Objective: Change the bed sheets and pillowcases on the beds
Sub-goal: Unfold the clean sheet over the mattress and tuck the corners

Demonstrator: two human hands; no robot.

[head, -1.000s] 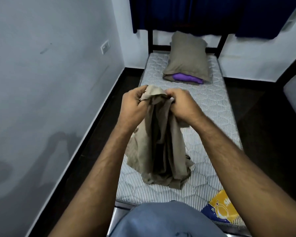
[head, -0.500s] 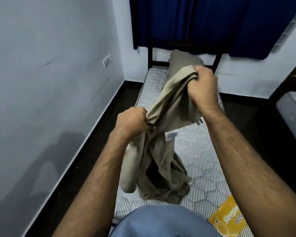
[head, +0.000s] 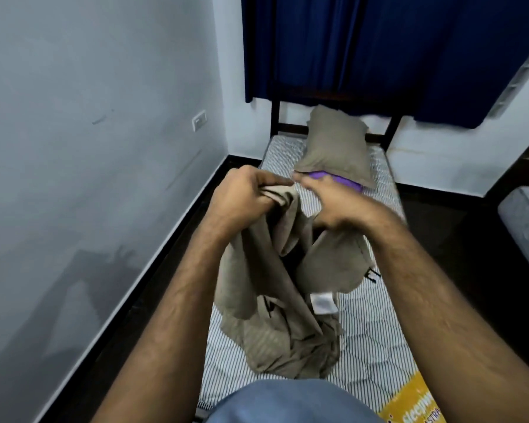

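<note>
A crumpled beige bed sheet (head: 287, 331) hangs over the bare striped mattress (head: 376, 346), its lower part heaped on the bed. My left hand (head: 245, 196) grips a bunched top edge of the sheet in a fist. My right hand (head: 333, 199) is blurred just right of it, fingers pointing toward the left hand, with a fold of the sheet held up under its palm and thumb. A white tag (head: 322, 302) shows on the sheet. A pillow in a beige case (head: 336, 145) lies at the head of the bed, a purple end (head: 345, 181) poking out.
The bed runs along a grey wall (head: 89, 148) on the left, with a narrow dark floor strip between. A dark blue curtain (head: 379, 50) hangs above the black headboard. Another mattress (head: 526, 221) stands at the right edge. A yellow label (head: 416, 404) sits on the near corner.
My right hand has come down from high near the curtain to beside my left hand. My left hand has risen slightly, and the sheet now hangs in two folds.
</note>
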